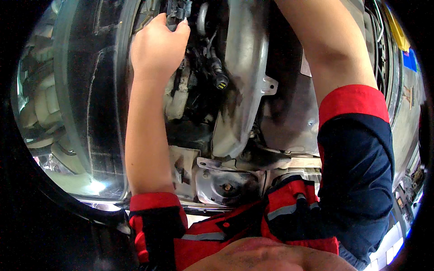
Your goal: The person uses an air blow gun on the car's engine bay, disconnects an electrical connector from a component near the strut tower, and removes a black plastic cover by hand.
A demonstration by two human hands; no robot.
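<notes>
My left hand (159, 49) reaches over the engine bay at the top, left of the middle. Its thumb and fingers are bent around a dark plastic part (178, 8) at the upper edge, but the fingertips are partly hidden and I cannot make out exactly what they grip. My right forearm (339, 54) extends past the top edge, so my right hand is out of view. To the right of my left wrist stands a black cap with yellow marks (221, 82) on a dark fitting. A curved grey pipe (203, 19) lies close to my left thumb.
A long grey metal cover (244, 67) with a holed tab (270, 85) runs down the middle. Below it sits a dirty metal bracket (228, 186) at the bay's near edge. On the left is the windshield glass (43, 99); a yellow object (398, 29) stands far right.
</notes>
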